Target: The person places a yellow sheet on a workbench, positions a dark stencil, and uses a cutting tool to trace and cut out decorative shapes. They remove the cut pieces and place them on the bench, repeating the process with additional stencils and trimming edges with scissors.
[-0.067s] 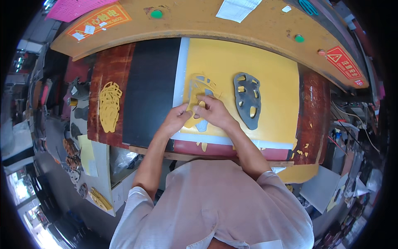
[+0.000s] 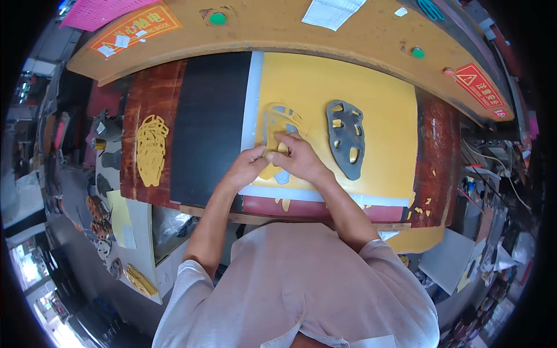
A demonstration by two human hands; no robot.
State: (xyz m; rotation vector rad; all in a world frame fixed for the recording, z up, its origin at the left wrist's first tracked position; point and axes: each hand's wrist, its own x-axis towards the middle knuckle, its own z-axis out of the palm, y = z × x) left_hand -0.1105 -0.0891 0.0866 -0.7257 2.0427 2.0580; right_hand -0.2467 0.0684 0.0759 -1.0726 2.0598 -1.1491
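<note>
Both hands on yellow cutout piece (image 2: 277,130), long axis running away from body; right hand (image 2: 299,159) fingers pinching it, left hand (image 2: 248,167) pinching near edge (grey die (image 2: 346,138) just right).

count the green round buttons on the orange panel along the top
2: one green button near the panel's left end beside the orange label, another green button toward the right end before the red triangle sign. More may lie outside the view.
</note>
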